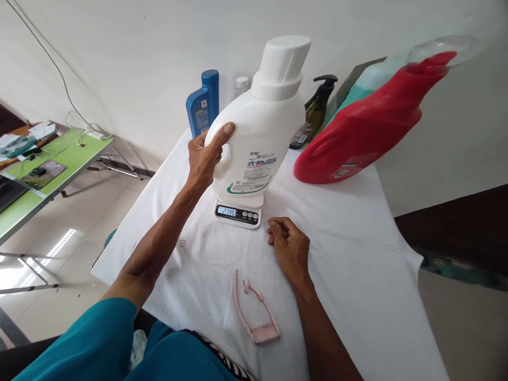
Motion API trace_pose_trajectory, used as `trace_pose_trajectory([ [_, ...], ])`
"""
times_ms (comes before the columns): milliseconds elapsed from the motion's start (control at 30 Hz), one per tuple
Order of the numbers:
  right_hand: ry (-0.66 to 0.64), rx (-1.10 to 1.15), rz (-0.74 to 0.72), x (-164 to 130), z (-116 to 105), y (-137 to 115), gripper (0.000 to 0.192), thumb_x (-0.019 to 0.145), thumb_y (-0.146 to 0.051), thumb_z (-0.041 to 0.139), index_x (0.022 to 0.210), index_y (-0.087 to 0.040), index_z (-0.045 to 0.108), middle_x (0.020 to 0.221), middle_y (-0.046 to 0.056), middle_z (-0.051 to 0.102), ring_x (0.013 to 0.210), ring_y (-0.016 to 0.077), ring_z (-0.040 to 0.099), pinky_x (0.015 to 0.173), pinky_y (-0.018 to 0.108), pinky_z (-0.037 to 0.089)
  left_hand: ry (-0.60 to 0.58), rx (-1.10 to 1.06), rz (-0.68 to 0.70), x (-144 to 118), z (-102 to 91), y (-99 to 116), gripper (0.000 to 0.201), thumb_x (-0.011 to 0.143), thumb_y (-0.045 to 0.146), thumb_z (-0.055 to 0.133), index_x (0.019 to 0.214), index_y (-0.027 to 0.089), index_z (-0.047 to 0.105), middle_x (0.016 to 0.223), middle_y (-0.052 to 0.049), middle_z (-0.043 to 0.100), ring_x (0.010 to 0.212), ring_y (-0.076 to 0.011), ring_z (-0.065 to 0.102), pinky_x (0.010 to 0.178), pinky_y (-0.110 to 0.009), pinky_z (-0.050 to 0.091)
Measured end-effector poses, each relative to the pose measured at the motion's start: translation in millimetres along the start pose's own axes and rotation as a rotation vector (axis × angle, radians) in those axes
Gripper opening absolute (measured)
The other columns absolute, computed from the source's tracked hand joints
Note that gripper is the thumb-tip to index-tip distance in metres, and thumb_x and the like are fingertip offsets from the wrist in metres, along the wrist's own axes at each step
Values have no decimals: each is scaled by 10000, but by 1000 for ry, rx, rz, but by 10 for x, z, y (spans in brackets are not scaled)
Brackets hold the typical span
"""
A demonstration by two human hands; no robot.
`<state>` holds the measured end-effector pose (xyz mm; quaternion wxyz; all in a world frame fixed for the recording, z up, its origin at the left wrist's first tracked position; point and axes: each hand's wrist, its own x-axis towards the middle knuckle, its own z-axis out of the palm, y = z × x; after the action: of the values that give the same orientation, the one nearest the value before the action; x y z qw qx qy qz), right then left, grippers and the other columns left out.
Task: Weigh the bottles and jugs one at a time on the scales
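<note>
My left hand (pixel 207 156) is wrapped round the handle of a large white laundry detergent bottle (pixel 262 143), its thumb on the bottle's near side. The bottle has a white cap and printed Chinese lettering, and leans slightly right in the view. Under its base is a small white digital scale (pixel 238 216), whose lit display appears to read 2145. Just right of the scale, my right hand (pixel 289 241) rests on the white cloth, fingers curled in and nothing visible in them. A pink wristband-like strap (pixel 265 333) lies nearer to me.
Behind stand a blue bottle (pixel 203 106), a clear bottle with a white cap (pixel 242 84), a dark pump bottle (pixel 315 114) and a teal container (pixel 369 79). A red bottle (pixel 357 132) is at the right. A green table (pixel 79 151) stands off left.
</note>
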<state>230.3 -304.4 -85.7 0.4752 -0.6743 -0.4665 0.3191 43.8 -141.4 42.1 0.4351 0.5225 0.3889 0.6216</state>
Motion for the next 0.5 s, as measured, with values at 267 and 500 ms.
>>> trace_pose_trajectory([
  [267,-32,-37,-90,37,18,-19,300,921,-458,499,851,-214,659,719,16,655,623,167,557,623,280,444,-28,-103,47,-100,358,234,693,809,599,865,651,252,287,574,78,202,500,-59,171,455,-288,156],
  [500,-33,-70,-148,38,4,-1,249,897,-397,491,818,-219,646,658,-20,605,579,147,490,638,280,417,-101,-121,-79,-206,1079,240,646,885,633,773,647,205,351,586,54,321,481,-35,367,431,-210,251],
])
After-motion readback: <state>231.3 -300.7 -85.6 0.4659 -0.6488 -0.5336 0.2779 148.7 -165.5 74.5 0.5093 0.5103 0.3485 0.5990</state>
